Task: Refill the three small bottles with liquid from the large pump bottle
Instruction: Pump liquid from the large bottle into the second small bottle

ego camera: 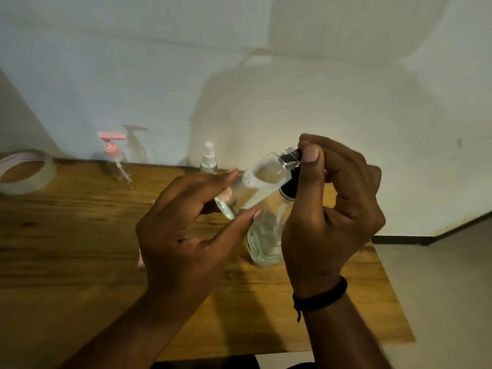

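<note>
In the head view, the left hand (186,230) is cradling a small clear bottle (255,182) tilted in the air over the large pump bottle (266,243), while the right hand (332,209) is pinching the black cap (292,155) at its neck. Judging by this, one bottle is being closed or opened, with the pink-pump bottle (117,161) and spray bottle (208,161) waiting behind. All is sitting on a wooden table (80,235) against a pale wall (239,75), a tape roll (26,171) lying far left.

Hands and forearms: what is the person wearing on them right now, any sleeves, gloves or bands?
Both forearms are bare, with no sleeves and no gloves in view. The right hand has a dark cord bracelet round its wrist, one loose end dangling. The left hand shows nothing worn.
</note>
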The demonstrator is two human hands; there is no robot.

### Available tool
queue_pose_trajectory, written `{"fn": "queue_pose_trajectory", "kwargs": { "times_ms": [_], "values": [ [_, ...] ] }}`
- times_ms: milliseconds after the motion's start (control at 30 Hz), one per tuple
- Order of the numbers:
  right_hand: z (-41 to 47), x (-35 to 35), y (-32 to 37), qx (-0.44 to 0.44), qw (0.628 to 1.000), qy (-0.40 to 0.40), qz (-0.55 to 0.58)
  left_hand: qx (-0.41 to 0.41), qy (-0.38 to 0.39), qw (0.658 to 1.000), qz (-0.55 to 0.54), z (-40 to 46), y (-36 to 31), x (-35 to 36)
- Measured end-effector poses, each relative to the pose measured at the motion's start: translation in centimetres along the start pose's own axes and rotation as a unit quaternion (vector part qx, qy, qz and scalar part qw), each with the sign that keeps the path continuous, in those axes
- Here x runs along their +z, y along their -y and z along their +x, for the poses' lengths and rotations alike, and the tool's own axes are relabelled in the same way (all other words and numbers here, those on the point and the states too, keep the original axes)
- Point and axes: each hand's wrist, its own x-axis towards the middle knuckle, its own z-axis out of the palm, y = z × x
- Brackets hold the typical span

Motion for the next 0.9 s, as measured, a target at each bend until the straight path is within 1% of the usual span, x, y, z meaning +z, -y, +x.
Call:
{"fn": "queue_pose_trajectory", "kwargs": {
  "times_ms": [200,300,467,633,900],
  "values": [
    [-0.23,0.23,-0.17,0.012,1.0,-0.001,0.005,-0.01,0.0,1.0,-0.005,-0.03,0.24,0.11],
    [-0.08,0.05,-0.01,0.01,1.0,0.002,-0.004,-0.006,0.003,1.0,0.005,-0.13,0.09,0.08],
    [-0.08,0.06,0.06,0.01,1.0,0.004,-0.003,-0.002,-0.002,1.0,-0.01,0.0,0.16,0.06],
    [-0.14,0.07,-0.32,0.022,1.0,-0.004,-0.002,-0.012,0.008,1.0,-0.009,-0.11,0.15,0.04],
    [-0.24,0.11,-0.34,0.005,1.0,0.003,-0.002,-0.034,0.003,0.999,-0.043,-0.17,0.19,0.14]
  ]
}}
